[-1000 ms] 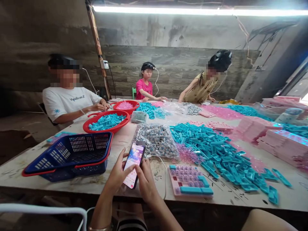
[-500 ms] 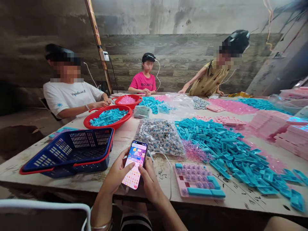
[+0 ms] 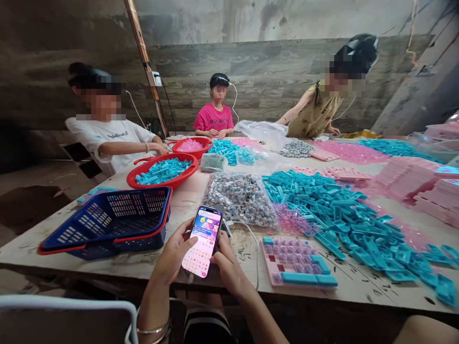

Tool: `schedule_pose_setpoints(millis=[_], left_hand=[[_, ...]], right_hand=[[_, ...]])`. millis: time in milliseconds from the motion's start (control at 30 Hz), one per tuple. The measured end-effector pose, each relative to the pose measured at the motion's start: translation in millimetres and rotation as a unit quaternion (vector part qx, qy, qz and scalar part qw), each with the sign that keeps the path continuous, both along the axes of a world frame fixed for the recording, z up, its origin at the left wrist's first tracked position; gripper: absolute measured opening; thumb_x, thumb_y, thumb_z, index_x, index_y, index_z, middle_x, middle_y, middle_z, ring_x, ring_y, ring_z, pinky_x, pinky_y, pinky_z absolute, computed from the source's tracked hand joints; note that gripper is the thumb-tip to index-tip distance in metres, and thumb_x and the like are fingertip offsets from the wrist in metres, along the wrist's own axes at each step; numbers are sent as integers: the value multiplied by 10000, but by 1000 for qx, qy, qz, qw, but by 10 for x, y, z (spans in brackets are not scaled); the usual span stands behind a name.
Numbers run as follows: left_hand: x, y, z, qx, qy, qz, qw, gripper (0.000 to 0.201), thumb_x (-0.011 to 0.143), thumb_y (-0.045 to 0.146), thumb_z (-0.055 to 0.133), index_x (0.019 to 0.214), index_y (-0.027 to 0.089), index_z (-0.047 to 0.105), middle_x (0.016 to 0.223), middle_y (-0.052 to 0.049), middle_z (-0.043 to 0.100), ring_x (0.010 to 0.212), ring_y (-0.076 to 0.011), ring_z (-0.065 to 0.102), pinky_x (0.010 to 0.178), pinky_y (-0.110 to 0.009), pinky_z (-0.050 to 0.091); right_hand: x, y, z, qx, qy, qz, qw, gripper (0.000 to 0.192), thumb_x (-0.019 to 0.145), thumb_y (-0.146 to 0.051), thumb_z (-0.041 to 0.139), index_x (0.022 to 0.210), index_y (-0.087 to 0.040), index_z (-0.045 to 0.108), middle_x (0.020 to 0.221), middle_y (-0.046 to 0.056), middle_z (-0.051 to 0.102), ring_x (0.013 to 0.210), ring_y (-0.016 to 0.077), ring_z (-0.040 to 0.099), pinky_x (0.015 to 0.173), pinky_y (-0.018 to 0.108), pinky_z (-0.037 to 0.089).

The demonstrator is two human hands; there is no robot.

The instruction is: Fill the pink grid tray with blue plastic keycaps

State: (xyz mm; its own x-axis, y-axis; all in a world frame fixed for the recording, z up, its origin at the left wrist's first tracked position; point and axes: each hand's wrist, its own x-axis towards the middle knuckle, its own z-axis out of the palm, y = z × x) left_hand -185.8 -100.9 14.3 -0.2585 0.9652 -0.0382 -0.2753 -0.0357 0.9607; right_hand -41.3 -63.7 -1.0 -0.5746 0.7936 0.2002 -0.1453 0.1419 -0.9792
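Observation:
Both my hands hold a lit smartphone (image 3: 202, 241) over the near edge of the table (image 3: 229, 277). My left hand (image 3: 174, 255) wraps its left side with the thumb on the screen. My right hand (image 3: 229, 267) grips the right side, thumb at the lower screen. A white cable (image 3: 251, 239) runs from the phone across the table. Right of the phone lies a pink toy keyboard (image 3: 297, 263) with purple keys and blue bars.
A blue basket with a red rim (image 3: 107, 222) sits left of the phone. Behind are a bag of grey parts (image 3: 240, 198), a heap of blue pieces (image 3: 344, 215), red bowls (image 3: 163, 172) and pink stacks (image 3: 423, 186). Three people sit at the far side.
The view has tipped down and shifted, so the table sits higher in the picture. My hands stay on the phone, thumbs moving slightly. The person at the far right has lifted a plastic bag.

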Motion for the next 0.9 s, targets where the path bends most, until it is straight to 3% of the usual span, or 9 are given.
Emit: schedule_pose_setpoints(millis=[167,333,633,900], left_hand=[[38,5,3,-6,42,5,999,653,672,314,724,1249,160,460,1189,-122,609,1030,-269,599,794,-321,513],[48,7,-10,-3,78,14,997,651,660,307,735,1234,157,467,1187,-119,609,1048,-261,590,859,-336,487],[37,34,-19,-25,58,24,998,570,732,406,658,1217,161,487,1146,-107,628,946,-244,626,743,-293,498],[10,32,-65,-19,18,62,998,482,734,431,648,1129,163,580,1145,-89,646,1086,-274,576,853,-307,474]], right_hand=[[11,-7,-16,-4,8,-4,1000,589,622,-139,404,1194,-197,533,1091,58,466,1083,232,412,1004,377,321],[17,-18,-5,-12,14,-19,1000,549,621,-133,410,1144,-202,564,1097,52,489,1091,233,421,1002,382,345],[26,-56,18,-6,27,13,1000,586,636,-103,445,1212,-188,513,1171,59,444,1122,226,414,998,367,350],[20,-61,4,60,-13,-17,998,600,623,-74,520,1213,-176,489,1154,69,449,1107,227,419,1009,388,335]])
